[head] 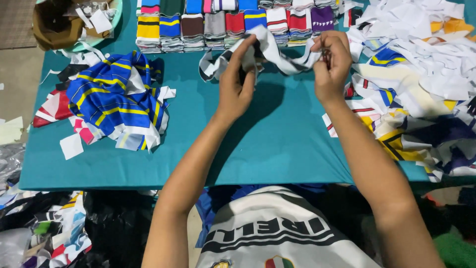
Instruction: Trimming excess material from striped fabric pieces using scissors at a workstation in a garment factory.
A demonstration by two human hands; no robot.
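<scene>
A long white fabric strip with black edging [277, 55] hangs between both hands above the teal table [277, 139]. My left hand [237, 79] pinches its left part, and the loose end droops toward the table at the left. My right hand [331, 64] grips the strip's right end with closed fingers. Both hands are raised just in front of the rows of folded pieces.
Folded striped fabric pieces [223, 25] line the table's far edge. A blue, yellow and white heap [116, 99] lies at the left. A large pile of white and coloured cuttings [421, 74] fills the right. A basket [74, 22] stands far left. Scraps litter the floor [44, 228].
</scene>
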